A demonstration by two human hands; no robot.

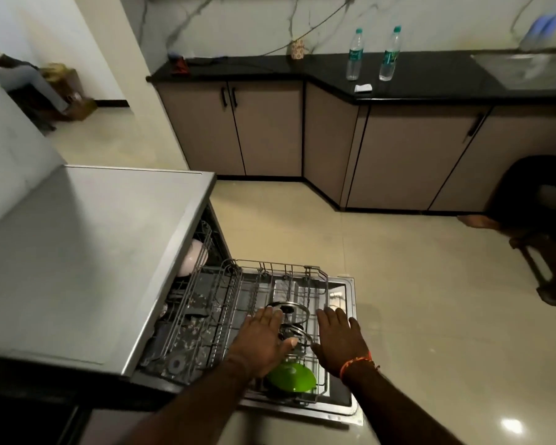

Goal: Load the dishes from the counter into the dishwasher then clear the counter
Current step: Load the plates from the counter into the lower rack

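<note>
Reaching: both bare hands over the pulled-out grey wire lower rack (pixel 238 284) of the open dishwasher.
Left hand (pixel 264 337): flat, fingers spread, grasping nothing, beside two round steel lids (pixel 289 316).
Right hand (pixel 337 338): flat, fingers released.
Rack contents: lids upright; round green plastic bowl (pixel 291 377) at the near end.
Far black counter (pixel 430 78): two clear plastic bottles (pixel 355 56).

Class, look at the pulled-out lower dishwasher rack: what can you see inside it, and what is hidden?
Inside the lower rack sit a green bowl near the front and two round steel lids standing in the tines. The left hand covers part of the lids and bowl; anything beneath it cannot be seen.
</note>
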